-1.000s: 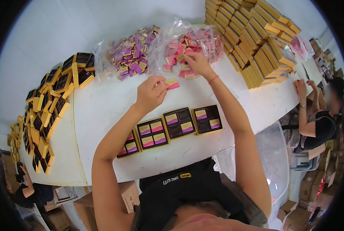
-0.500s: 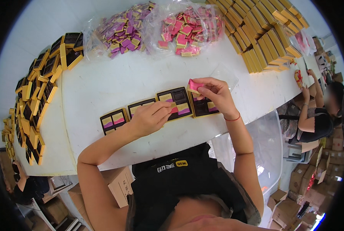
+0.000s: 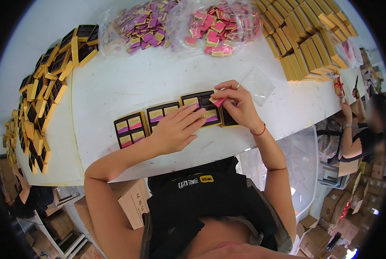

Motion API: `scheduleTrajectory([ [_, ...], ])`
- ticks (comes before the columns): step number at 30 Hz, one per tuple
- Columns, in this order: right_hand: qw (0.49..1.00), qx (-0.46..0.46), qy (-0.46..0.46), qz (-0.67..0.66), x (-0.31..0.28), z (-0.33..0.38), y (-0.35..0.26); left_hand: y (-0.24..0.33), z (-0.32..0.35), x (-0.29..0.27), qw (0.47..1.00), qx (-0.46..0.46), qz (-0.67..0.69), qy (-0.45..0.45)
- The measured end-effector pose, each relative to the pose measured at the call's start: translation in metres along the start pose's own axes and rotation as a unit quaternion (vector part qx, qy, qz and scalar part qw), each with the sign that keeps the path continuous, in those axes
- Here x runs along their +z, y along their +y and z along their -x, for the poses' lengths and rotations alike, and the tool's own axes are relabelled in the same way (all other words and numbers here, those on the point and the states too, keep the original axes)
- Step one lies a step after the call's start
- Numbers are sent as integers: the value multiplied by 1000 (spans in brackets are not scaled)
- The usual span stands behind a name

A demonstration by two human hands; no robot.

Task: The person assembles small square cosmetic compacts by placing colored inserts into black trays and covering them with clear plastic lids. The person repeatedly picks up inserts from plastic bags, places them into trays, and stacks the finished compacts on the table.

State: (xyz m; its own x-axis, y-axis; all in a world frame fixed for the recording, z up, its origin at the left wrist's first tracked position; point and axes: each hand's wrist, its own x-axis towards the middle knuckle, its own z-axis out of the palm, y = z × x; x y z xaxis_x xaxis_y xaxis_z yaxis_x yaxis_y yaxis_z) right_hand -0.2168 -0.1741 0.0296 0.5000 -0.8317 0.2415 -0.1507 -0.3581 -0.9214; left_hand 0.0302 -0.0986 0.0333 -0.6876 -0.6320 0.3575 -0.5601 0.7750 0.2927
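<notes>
Four-compartment black trays in gold-edged boxes stand in a slanting row before me. Pinched in my right hand [image 3: 239, 105] is a small pink-and-gold wrapped square [image 3: 218, 101], held over the upper right of the third box [image 3: 196, 96]. My left hand [image 3: 175, 129] lies with fingers stretched out across that box's lower left part, hiding some of it. The leftmost box [image 3: 130, 118] has pink and purple squares in its compartments. Similar squares show in the second box [image 3: 163, 106], partly covered by my left hand. The rightmost box [image 3: 228, 120] is mostly behind my right hand.
Beyond the row lie plastic bags of purple squares [image 3: 147, 28] and pink squares [image 3: 216, 28]. Gold boxes [image 3: 307, 52] are stacked at the far right, black-trayed boxes [image 3: 42, 97] piled left. A clear plastic sheet [image 3: 258, 86] lies near my right hand. Another person [image 3: 352, 138] works at right.
My right hand has moved left and slightly down with the pink square, toward the third box. My left fingers have uncurled and spread across that box. The view has shifted slightly.
</notes>
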Motion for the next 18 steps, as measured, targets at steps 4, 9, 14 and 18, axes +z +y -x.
scheduleTrajectory([
  [4, 990, 45, -11, -135, 0, -1, 1, 4, 14, 11, 995, -19, -77, -68],
  [9, 976, 124, -24, -175, 2, -7, -1, 10, 18, 11, 984, -25, -148, -98],
  [14, 995, 74, -70, -7, 2, -16, 0, 10, 21, 12, 992, -40, -92, -79],
  [18, 987, 109, -87, 77, 1, -24, -10, 3, 25, 19, 994, -23, -99, -48],
])
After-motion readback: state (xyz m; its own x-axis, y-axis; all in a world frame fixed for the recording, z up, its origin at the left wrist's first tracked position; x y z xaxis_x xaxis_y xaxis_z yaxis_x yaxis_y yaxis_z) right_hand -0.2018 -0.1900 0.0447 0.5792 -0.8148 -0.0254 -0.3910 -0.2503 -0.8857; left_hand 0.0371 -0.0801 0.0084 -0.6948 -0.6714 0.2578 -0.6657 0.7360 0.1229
